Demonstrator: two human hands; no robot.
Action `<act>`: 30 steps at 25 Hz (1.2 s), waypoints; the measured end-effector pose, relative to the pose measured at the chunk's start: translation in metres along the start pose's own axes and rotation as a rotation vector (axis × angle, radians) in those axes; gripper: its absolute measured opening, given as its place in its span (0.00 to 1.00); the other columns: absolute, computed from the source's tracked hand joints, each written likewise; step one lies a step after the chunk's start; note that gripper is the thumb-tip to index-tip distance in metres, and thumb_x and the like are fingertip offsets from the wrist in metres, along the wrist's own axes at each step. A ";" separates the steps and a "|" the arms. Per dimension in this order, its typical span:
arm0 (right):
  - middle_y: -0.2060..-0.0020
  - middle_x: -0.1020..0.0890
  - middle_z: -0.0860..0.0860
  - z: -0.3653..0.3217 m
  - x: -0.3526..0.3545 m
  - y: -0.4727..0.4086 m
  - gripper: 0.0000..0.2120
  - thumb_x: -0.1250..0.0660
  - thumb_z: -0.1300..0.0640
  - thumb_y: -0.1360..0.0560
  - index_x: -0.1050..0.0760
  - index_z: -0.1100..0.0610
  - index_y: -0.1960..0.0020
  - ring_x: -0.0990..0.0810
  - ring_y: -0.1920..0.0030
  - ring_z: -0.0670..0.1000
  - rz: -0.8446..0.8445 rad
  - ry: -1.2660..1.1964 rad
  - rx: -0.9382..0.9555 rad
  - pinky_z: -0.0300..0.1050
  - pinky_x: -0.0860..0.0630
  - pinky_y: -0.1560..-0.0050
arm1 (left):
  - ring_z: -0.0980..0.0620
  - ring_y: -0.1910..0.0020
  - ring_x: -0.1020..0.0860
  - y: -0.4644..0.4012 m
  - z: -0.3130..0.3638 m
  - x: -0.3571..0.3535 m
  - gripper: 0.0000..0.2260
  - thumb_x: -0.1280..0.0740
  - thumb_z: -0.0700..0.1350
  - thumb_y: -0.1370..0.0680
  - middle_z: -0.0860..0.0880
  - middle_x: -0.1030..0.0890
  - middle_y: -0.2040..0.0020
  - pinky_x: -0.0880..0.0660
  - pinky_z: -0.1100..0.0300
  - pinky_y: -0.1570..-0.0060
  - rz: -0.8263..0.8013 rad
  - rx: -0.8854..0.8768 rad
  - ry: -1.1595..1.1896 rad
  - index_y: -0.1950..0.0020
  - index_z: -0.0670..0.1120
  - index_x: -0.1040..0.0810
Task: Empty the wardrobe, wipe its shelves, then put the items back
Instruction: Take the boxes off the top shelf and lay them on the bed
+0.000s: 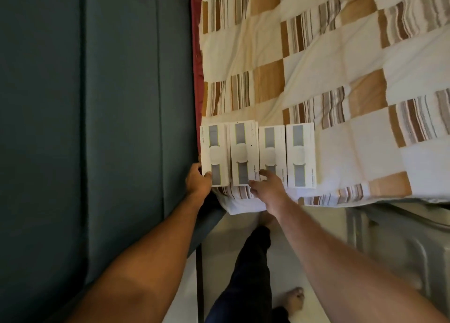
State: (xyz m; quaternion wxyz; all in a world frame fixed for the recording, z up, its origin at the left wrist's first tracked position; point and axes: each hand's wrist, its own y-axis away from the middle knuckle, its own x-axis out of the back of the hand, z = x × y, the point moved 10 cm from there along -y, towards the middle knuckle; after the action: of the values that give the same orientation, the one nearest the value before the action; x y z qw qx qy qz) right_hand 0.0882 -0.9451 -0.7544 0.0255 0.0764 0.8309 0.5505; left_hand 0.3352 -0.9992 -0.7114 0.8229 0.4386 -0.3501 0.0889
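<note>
Several flat white boxes with grey strap pictures lie side by side on the bed's near-left corner. My left hand (198, 180) grips the near-left corner of the leftmost box (214, 152), thumb on top. My right hand (267, 186) reaches over the near ends of the second box (243, 152) and third box (272, 149), its fingers spread and touching them. The rightmost box (300, 154) lies untouched. No wardrobe is in view.
A cream, tan and striped checked quilt (341, 66) covers the bed. A dark green padded headboard (97, 127) fills the left side. Pale floor (316, 237) lies below the bed edge, with my dark-trousered legs and bare feet (295, 299) on it.
</note>
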 end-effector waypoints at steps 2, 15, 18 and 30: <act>0.44 0.20 0.54 -0.005 -0.003 0.007 0.30 0.27 0.62 0.26 0.34 0.55 0.27 0.18 0.46 0.56 -0.057 -0.017 -0.010 0.50 0.19 0.43 | 0.40 0.37 0.24 0.001 0.011 0.003 0.21 0.32 0.42 0.21 0.41 0.24 0.33 0.22 0.45 0.40 -0.027 -0.011 -0.091 0.29 0.45 0.29; 0.68 0.19 0.47 -0.036 0.226 0.297 0.05 0.27 0.57 0.24 0.21 0.56 0.57 0.22 0.68 0.45 0.231 -0.133 0.629 0.34 0.28 0.66 | 0.52 0.61 0.21 0.310 0.228 -0.082 0.01 0.31 0.43 0.22 0.53 0.19 0.61 0.21 0.50 0.56 -0.472 -1.053 0.032 0.53 0.47 0.21; 0.67 0.20 0.47 0.025 0.291 0.413 0.04 0.28 0.60 0.24 0.21 0.55 0.57 0.24 0.66 0.45 0.416 -0.259 0.750 0.36 0.27 0.64 | 0.46 0.61 0.20 0.470 0.236 -0.108 0.01 0.31 0.43 0.22 0.52 0.18 0.59 0.21 0.47 0.59 -0.720 -1.355 0.061 0.53 0.47 0.20; 0.68 0.21 0.47 0.427 0.352 0.847 0.04 0.28 0.60 0.24 0.22 0.57 0.57 0.24 0.67 0.46 1.435 -0.581 0.754 0.33 0.29 0.66 | 0.42 0.63 0.21 1.027 -0.043 -0.102 0.01 0.29 0.43 0.23 0.49 0.19 0.61 0.25 0.43 0.64 -1.849 -1.863 0.094 0.54 0.47 0.21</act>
State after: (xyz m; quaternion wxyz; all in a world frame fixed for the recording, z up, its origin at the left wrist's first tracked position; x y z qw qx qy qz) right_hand -0.1216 -0.1777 -0.1291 -0.1440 0.7245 0.6693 0.0794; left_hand -0.1846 -0.3334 -0.1171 0.5830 -0.2176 0.1770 -0.7625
